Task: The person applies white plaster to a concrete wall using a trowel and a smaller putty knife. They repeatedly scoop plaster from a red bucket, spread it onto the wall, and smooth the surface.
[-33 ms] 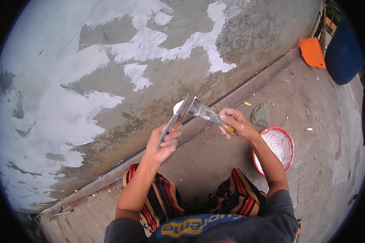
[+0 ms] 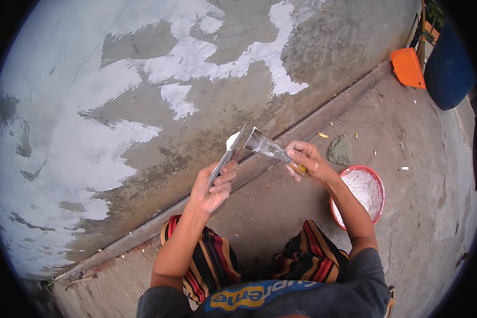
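Note:
My left hand is closed around a flat grey metal plastering blade, seen nearly edge-on. A lump of white putty clings to the side of it that faces the wall. In my right hand is a putty knife, gripped by its yellowish handle, with white smears on its wide blade. The two tools are tilted toward each other, their tips a short gap apart. Both are held in front of the wall, whose grey surface is partly coated with white putty.
A red-rimmed bucket of white putty stands on the floor by my right forearm. A rough grey stone lies beyond it. An orange dustpan, a broom and a dark blue barrel are at the far right. A ledge runs along the wall's base.

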A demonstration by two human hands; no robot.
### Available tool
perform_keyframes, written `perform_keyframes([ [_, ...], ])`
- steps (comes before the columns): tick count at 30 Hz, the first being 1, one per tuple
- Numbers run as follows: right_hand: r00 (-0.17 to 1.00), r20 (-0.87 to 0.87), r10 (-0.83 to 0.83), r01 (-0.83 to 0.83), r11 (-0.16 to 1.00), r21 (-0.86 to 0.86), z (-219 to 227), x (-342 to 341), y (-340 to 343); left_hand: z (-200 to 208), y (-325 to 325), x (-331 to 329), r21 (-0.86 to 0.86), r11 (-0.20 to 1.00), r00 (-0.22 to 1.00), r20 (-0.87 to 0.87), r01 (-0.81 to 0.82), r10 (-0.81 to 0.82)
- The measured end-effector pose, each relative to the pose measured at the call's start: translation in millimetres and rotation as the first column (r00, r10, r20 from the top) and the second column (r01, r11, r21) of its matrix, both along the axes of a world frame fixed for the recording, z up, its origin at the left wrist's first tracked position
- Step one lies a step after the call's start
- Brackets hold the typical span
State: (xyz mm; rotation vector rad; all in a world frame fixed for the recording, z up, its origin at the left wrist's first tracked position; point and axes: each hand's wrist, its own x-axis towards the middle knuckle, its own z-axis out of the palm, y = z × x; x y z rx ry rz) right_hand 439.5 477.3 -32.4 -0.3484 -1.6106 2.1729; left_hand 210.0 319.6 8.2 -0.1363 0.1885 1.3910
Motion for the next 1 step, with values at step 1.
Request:
perform_keyframes([
  [1, 1.000, 0.010, -0.015, 0.015, 0.999, 0.029, -2.1, 0.2, 1.2, -2.7, 0.8, -0.9, 0.002, 1.000, 1.000, -0.007, 0.001, -0.001],
])
